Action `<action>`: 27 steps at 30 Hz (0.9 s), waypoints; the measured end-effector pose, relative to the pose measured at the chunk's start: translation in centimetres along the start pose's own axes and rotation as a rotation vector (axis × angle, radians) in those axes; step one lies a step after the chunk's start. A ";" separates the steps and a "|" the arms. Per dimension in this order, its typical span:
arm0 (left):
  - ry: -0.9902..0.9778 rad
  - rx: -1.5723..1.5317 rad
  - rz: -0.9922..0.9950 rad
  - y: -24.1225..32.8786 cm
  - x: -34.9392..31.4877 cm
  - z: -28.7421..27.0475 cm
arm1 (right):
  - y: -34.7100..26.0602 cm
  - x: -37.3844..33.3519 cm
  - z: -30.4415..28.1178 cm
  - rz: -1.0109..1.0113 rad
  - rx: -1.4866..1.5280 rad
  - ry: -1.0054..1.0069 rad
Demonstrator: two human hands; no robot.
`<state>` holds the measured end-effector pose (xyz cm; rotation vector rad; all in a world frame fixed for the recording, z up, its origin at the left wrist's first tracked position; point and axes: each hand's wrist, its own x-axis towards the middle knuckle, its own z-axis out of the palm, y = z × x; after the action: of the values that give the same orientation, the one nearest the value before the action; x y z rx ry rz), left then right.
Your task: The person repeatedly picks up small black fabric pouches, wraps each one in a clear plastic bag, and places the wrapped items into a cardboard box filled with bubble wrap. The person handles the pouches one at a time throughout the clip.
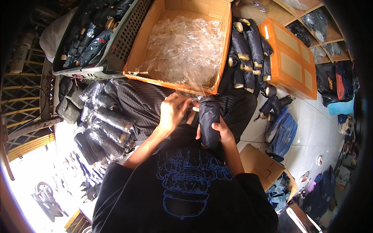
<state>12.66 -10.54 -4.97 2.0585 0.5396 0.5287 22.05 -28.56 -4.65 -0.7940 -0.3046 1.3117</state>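
Right grip [223,132] closes around the near end of a dark folded umbrella [210,118], above the lap [239,110]; left grip [173,112] bunches at clear film [197,88], its hold unclear. Umbrella judged light, firm-cored, slick-skinned; mid-length offers surest purchase.

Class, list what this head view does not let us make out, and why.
All in the head view:
Right hand: most fingers, hidden behind the dark bundle.
Cardboard carton: its bottom, mostly covered by clear film.
Perforated crate: far end, cut off by the top edge.
Wheeled object: finer details, washed out by glare.
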 end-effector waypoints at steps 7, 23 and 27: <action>0.144 0.126 0.138 -0.4 -0.1 0.7 | -1.0 0.1 1.4 0.120 -0.327 0.182; 0.113 0.088 0.213 0.2 -0.1 0.3 | -3.0 0.2 0.4 0.193 -0.660 0.053; -0.008 0.258 0.404 0.8 0.1 -1.0 | -1.2 0.4 -1.5 0.054 -0.749 0.097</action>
<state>12.30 -10.19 -3.77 2.4331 0.1898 0.7138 24.03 -28.76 -5.00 -1.4950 -0.7211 1.2007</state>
